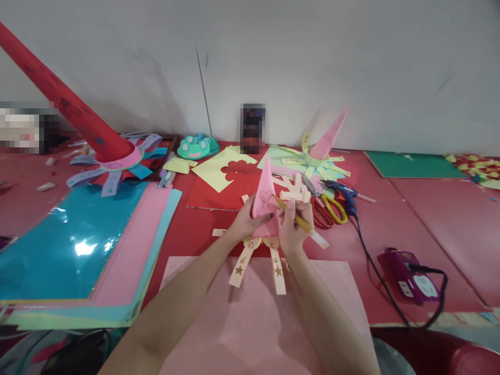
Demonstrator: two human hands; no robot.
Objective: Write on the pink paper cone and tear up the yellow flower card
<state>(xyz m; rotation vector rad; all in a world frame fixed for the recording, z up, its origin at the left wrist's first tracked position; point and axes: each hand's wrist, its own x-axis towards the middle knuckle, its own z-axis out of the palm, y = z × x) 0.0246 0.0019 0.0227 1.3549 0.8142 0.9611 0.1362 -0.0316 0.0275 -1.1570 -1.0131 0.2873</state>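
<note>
A pink paper cone (266, 179) stands upright in front of me with a heart outline drawn on its side. My left hand (247, 221) grips the cone from the left, thumb across its lower front. In my right hand (296, 225) is a golden-yellow marker (303, 224), its tip at the heart's right edge. Below the cone, yellow scalloped pieces carry the letters D and E. From them, cream paper strips (278, 271) with letters and brown stars reach toward me over a pale pink sheet (258, 323).
Scissors (322, 209) and a blue glue gun (344, 195) lie to the right, its cord running to a purple power box (412, 278). Coloured sheets (117, 250) are stacked left, near a tall red cone (78, 112). Another pink cone (330, 138) stands behind.
</note>
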